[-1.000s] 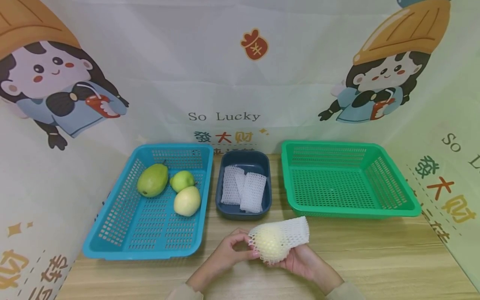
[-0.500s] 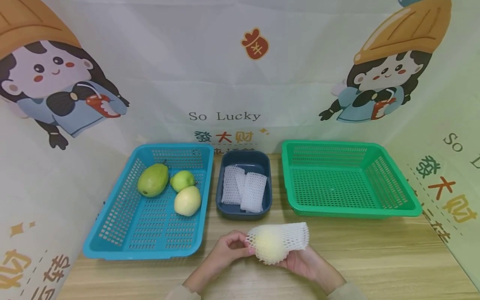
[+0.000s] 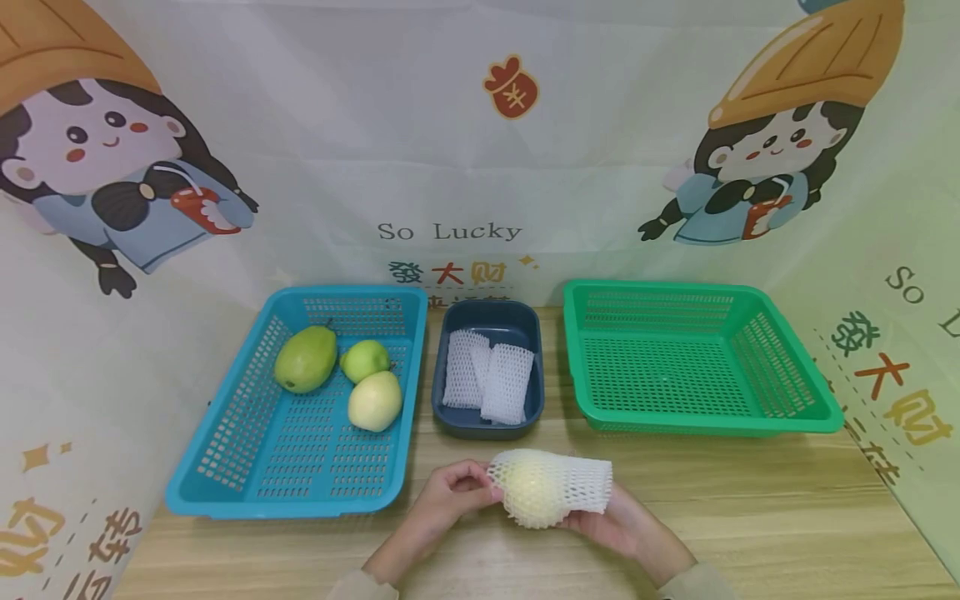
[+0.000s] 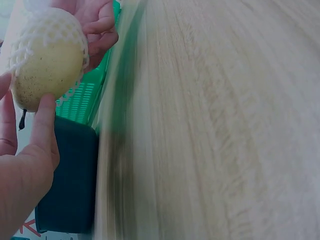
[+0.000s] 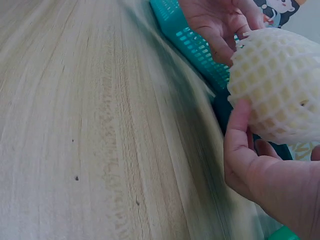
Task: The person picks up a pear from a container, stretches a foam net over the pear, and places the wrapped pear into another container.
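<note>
A pale yellow pear (image 4: 47, 72) with a dark stem sits inside a white foam net (image 3: 588, 483), held above the table near its front. My left hand (image 3: 453, 497) grips the pear's stem end, thumb on the bare skin and fingers at the net's edge. From below and the right, my right hand (image 3: 618, 521) holds the netted pear, its fingers partly hidden by it. In the right wrist view the mesh (image 5: 280, 85) stretches around the fruit. The net's unfilled tail sticks out to the right, over the right hand.
At left, a blue basket (image 3: 288, 507) holds a large green oval fruit (image 3: 306, 360), a smaller green fruit (image 3: 365, 362) and a pale yellow one (image 3: 375, 402). The dark blue bin (image 3: 487, 432) contains several foam nets (image 3: 507, 385). A green basket (image 3: 697, 421) stands at right.
The netted pear has turned so the net's tail points more level to the right and lies slightly lower. Both hands keep hold, with the left shifting slightly left.
</note>
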`<state>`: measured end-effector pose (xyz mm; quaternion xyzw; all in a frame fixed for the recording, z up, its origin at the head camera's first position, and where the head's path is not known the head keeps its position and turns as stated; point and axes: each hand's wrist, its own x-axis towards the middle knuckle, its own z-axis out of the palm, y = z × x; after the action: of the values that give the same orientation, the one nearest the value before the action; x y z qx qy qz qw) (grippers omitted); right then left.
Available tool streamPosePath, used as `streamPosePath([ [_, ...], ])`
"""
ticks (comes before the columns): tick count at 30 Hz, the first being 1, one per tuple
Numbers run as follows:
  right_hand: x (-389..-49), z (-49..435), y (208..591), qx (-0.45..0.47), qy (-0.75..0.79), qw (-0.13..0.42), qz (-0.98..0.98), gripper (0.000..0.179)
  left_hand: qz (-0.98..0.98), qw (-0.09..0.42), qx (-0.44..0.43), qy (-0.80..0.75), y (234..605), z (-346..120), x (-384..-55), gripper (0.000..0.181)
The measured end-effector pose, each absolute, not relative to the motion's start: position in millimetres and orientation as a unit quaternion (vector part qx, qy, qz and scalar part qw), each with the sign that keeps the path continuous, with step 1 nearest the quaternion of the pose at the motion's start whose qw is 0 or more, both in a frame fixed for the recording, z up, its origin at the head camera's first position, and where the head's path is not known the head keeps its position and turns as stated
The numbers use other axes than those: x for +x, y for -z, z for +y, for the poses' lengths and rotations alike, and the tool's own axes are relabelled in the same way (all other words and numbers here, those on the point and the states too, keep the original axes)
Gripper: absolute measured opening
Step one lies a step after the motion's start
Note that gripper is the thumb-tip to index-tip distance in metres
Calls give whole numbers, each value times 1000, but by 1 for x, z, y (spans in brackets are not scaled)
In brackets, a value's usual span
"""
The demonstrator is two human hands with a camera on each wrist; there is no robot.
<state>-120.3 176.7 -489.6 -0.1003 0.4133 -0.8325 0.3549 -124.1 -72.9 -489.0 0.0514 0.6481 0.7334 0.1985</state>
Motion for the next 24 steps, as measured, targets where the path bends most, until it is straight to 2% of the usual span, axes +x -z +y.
streamPosePath([
  [6, -119, 178, 493, -35, 848, 321, 420, 30, 631, 206, 39, -747, 488, -75, -125, 15],
  [11, -119, 178, 496, -69, 830, 301, 465, 52, 611, 213, 36, -761, 489, -75, -124, 16],
  [16, -116, 175, 496, -87, 805, 283, 514, 53, 618, 205, 59, -757, 505, -75, -127, 21],
  [20, -115, 172, 497, -76, 801, 273, 528, 61, 616, 209, 70, -757, 527, -77, -134, 30],
  [24, -115, 169, 498, -59, 802, 274, 528, 68, 611, 216, 59, -759, 510, -76, -129, 21],
])
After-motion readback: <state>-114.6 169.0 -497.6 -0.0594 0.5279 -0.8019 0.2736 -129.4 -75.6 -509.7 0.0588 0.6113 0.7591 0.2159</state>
